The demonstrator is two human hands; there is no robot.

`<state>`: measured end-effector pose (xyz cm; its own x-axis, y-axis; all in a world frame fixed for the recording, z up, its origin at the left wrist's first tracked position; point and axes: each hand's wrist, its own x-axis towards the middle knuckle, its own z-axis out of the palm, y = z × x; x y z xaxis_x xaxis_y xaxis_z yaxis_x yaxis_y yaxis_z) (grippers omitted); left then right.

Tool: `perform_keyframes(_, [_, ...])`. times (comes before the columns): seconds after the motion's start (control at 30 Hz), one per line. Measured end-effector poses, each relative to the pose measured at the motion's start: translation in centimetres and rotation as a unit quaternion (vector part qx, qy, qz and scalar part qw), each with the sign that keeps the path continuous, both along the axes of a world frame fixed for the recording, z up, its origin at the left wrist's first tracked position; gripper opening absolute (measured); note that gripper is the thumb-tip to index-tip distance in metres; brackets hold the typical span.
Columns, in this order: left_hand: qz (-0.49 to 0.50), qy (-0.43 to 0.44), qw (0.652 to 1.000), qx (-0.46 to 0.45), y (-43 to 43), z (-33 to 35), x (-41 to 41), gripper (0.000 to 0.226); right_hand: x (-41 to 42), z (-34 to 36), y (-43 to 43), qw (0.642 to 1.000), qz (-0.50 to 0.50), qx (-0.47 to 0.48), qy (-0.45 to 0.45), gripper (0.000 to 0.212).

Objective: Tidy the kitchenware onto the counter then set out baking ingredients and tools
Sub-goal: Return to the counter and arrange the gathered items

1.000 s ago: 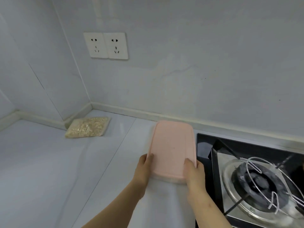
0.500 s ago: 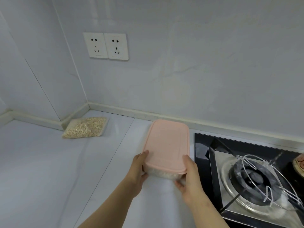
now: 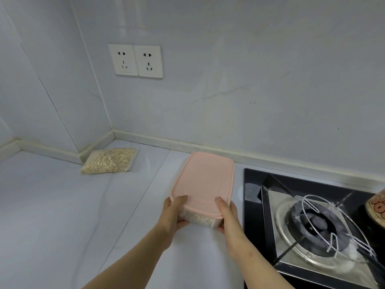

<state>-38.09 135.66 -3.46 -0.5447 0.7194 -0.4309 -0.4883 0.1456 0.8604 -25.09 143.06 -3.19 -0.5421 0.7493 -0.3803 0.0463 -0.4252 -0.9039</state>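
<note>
- both hands grip the near end of the pink-lidded container: the left hand is curled round its near left corner, thumb on the lid and fingers underneath, and the right hand clasps the near right corner the same way.
- neither hand is spread flat; each is closed about the box edge, thumbs on top.
- the container has a clear body holding something pale and grainy, seen only below the lid's near edge; it looks lifted at that end, though whether the far end rests on the worktop i cannot tell.
- it sits just left of the gas hob, its right edge close to the hob's black glass but not over it.
- further left of the hob, in the corner by the wall, a clear bag of oats lies flat on the worktop, well apart from the container.
- at the hob's far right edge a patterned jar is only partly in view.
- above and left of the hob, a double wall socket is set in the wall.
- progress, as i judge it: setting out has begun, with oats down and this container being placed; no baking tools show, so most remains.
</note>
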Motion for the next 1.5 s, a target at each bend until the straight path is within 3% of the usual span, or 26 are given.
perform_keyframes(0.13, [0.041,-0.011,0.999,0.000,-0.6,-0.4,0.4,0.065,0.5,0.3,-0.8,0.999,0.031,0.012,-0.007,0.065])
perform_keyframes(0.3, [0.125,-0.079,0.988,0.041,-1.7,-0.3,3.0,0.036,0.5,0.5,-3.1,0.999,0.047,0.021,-0.009,0.057])
perform_keyframes(0.4, [0.103,-0.094,0.989,0.042,-2.8,-0.5,3.5,0.042,0.1,0.7,-5.1,0.999,0.052,-0.005,0.010,0.049])
perform_keyframes(0.6, [0.018,-0.089,0.996,0.012,-6.3,1.1,0.9,0.018,-0.1,0.6,-5.8,0.996,-0.016,-0.084,0.027,0.044])
perform_keyframes(0.73, [-0.025,-0.085,0.996,-0.021,-8.6,1.5,-0.2,0.040,0.4,1.2,-5.8,0.975,-0.095,-0.178,0.093,0.040])
perform_keyframes(0.9, [0.052,-0.102,0.993,0.043,-8.9,1.0,1.6,0.039,0.8,1.7,-6.7,0.977,-0.091,-0.184,0.064,0.028])
perform_keyframes(1.0, [0.039,-0.117,0.988,0.097,-9.6,0.5,3.7,0.038,0.9,1.6,-7.6,0.977,-0.102,-0.178,0.059,0.028])
perform_keyframes(1.2, [0.060,-0.154,0.981,0.097,-10.5,1.0,4.2,0.027,1.7,1.8,-9.8,0.972,-0.095,-0.210,0.036,0.032])
perform_keyframes(1.33, [0.074,-0.159,0.980,0.089,-10.6,2.0,5.3,0.032,3.6,2.6,-10.5,0.972,-0.089,-0.213,0.036,0.040])
perform_keyframes(1.5, [0.030,-0.107,0.990,0.091,-9.7,6.0,8.9,0.033,8.5,6.0,-10.6,0.963,-0.145,-0.206,0.101,0.039])
